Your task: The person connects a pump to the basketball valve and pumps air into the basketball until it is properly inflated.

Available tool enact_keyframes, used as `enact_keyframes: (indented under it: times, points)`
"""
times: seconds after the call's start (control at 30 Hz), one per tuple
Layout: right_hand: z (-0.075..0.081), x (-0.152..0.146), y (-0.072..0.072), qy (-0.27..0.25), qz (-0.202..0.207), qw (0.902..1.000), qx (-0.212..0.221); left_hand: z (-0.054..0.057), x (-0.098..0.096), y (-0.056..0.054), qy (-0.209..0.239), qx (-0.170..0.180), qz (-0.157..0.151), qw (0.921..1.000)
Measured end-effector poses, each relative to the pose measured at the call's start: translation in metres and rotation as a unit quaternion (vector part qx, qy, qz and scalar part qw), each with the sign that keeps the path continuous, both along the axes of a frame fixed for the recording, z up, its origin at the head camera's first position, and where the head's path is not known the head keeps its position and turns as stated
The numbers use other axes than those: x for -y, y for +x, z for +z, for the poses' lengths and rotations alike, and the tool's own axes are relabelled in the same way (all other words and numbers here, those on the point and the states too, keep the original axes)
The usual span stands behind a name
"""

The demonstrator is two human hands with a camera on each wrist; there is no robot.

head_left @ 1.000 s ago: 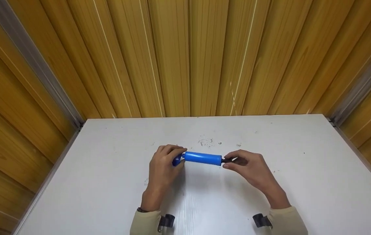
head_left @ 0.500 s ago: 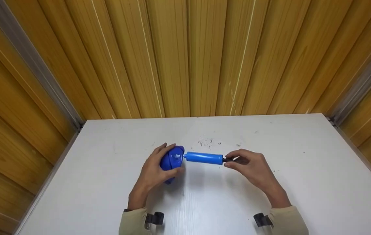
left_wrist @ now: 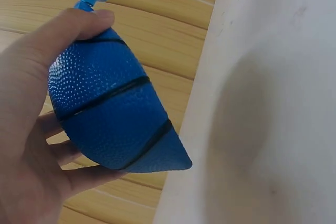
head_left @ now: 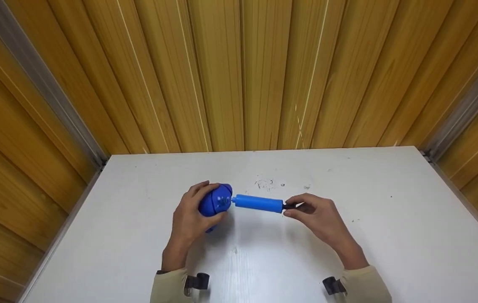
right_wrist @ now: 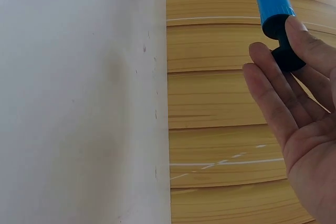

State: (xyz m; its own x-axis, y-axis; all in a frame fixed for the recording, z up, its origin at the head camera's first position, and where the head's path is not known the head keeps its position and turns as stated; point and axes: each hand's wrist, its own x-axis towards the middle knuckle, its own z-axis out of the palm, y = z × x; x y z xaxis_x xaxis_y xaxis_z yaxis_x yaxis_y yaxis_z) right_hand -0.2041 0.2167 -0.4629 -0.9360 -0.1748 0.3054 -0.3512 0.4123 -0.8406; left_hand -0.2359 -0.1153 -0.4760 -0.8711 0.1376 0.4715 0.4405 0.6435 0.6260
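Note:
A dark blue, pebbled ball with black lines [head_left: 214, 201], partly collapsed to a pointed end in the left wrist view, is in my left hand [head_left: 188, 214]. The thumb and fingers of that hand curl round its sides. A light blue hand pump [head_left: 258, 203] lies nearly level in the air, its nozzle end meeting the ball's right side; the needle itself cannot be made out. My right hand [head_left: 321, 214] pinches the pump's black handle [right_wrist: 287, 56] between thumb and fingers, close to the barrel's end.
Below the hands is a white table [head_left: 117, 235] with small dark marks [head_left: 264, 184] toward its back. A wood-patterned corrugated wall [head_left: 239, 75] rises behind the table. Each wrist carries a small black camera mount [head_left: 199, 280].
My left hand has moved from the nozzle end back round the ball, bringing the ball into clear view. The ball looks somewhat fuller. Ball, pump and both hands have shifted slightly left.

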Motion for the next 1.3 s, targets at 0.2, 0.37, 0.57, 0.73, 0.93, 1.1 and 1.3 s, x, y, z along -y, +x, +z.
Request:
enact_keyframes:
  times: [0.2, 0.37, 0.57, 0.73, 0.93, 1.1, 1.3]
  points:
    - [-0.011, 0.016, -0.002, -0.017, 0.006, 0.9996, 0.02, 0.001, 0.01, 0.003, -0.034, -0.013, 0.028, 0.9989]
    - [-0.023, 0.024, -0.004, -0.014, 0.0, 0.9986, 0.051, -0.006, 0.014, 0.005, -0.045, 0.015, 0.034, 0.9983]
    - [-0.024, 0.016, -0.008, 0.003, -0.011, 0.9979, 0.064, -0.005, 0.007, 0.007, -0.062, 0.049, 0.031, 0.9964]
    - [-0.015, 0.008, -0.006, 0.016, -0.01, 0.9982, 0.057, 0.004, -0.011, 0.011, -0.082, 0.008, 0.015, 0.9965]
    - [-0.003, 0.008, -0.001, 0.022, 0.006, 0.9992, 0.033, 0.01, -0.05, 0.017, -0.105, -0.113, -0.042, 0.9871]
    - [0.004, 0.011, 0.003, 0.023, 0.023, 0.9994, 0.011, 0.009, -0.077, 0.025, -0.143, -0.115, -0.08, 0.9798]
    - [0.009, 0.011, 0.004, 0.028, 0.038, 0.9988, -0.013, 0.008, -0.091, 0.028, -0.17, -0.129, -0.065, 0.9748]
